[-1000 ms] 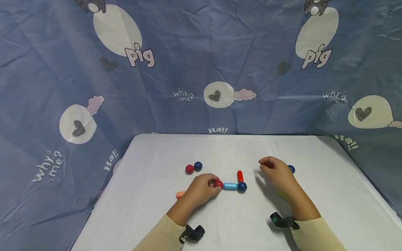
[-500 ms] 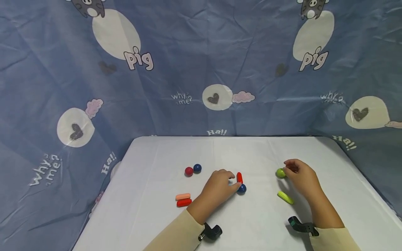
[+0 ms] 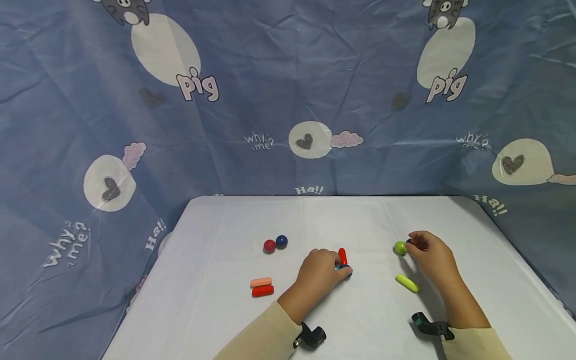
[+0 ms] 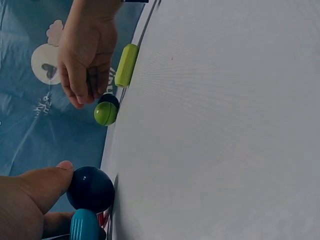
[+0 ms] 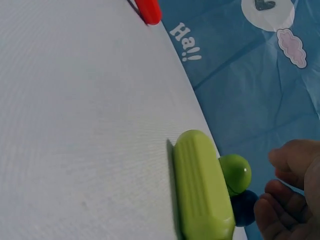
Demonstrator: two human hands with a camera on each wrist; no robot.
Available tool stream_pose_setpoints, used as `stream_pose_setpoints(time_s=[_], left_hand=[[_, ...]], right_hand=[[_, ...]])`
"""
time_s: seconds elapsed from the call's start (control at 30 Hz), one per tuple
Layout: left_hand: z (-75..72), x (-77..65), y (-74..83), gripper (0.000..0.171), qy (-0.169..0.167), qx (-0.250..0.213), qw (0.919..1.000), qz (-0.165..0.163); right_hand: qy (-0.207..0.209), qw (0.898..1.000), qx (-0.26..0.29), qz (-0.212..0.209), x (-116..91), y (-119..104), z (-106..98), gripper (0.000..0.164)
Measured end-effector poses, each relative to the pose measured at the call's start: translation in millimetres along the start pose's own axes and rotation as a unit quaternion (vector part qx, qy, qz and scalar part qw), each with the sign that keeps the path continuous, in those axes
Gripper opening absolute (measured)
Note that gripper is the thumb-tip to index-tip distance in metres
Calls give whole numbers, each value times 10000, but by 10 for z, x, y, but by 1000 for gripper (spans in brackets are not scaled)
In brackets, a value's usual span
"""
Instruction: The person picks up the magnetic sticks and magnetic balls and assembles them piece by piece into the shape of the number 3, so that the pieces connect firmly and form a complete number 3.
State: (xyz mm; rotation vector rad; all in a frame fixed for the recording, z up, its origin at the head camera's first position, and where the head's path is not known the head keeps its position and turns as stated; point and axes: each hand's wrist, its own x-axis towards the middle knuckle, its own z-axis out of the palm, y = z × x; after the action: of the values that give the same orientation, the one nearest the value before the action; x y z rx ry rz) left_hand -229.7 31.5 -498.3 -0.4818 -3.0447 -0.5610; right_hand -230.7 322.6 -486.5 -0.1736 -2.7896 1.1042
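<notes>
My left hand [image 3: 317,268] grips a dark blue ball [image 4: 91,189], thumb on its side and fingers bent round behind. A light blue stick [image 4: 84,225] joins that ball, mostly covered by the hand in the head view. Behind the hand a red stick [image 3: 343,256] extends from the ball. The red ball at the light blue stick's other end is hidden. Over on the right, my right hand [image 3: 432,252] hovers with fingers loosely bent, thumb and fingertips apart, beside a green ball [image 3: 400,248] and another dark blue ball [image 5: 244,208].
A yellow-green stick [image 3: 407,283] lies in front of the right hand. To the left are a loose red ball [image 3: 269,246] and a blue ball [image 3: 281,242] side by side. Nearer lie an orange stick [image 3: 261,282] and a red stick [image 3: 263,291]. A printed cloth hangs behind the white table [image 3: 216,230].
My left hand has moved from the red ball rightward to the blue ball and closed its fingers there. The right hand has moved right, to beside the green ball.
</notes>
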Motion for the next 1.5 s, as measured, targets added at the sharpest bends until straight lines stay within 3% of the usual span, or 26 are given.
stream_pose_setpoints(time_s=[0.13, 0.6, 0.8, 1.27, 1.5], left_hand=[[-5, -13, 10, 41, -82, 94, 9999, 7], [17, -39, 38, 34, -288, 47, 9994, -184], [5, -53, 40, 32, -239, 56, 9996, -152], [-11, -42, 33, 34, -296, 42, 9994, -182], [-2, -46, 31, 34, -241, 70, 9996, -154]], right_hand=[[8, 10000, -55, -2, 3, 5, 26, 41], [-250, 9989, -381, 116, -22, 1, 120, 42], [-227, 9985, -481, 115, -29, 13, 144, 39], [-631, 9972, -405, -84, -15, 32, 174, 35], [-757, 9968, -146, -205, -22, -27, 208, 43]])
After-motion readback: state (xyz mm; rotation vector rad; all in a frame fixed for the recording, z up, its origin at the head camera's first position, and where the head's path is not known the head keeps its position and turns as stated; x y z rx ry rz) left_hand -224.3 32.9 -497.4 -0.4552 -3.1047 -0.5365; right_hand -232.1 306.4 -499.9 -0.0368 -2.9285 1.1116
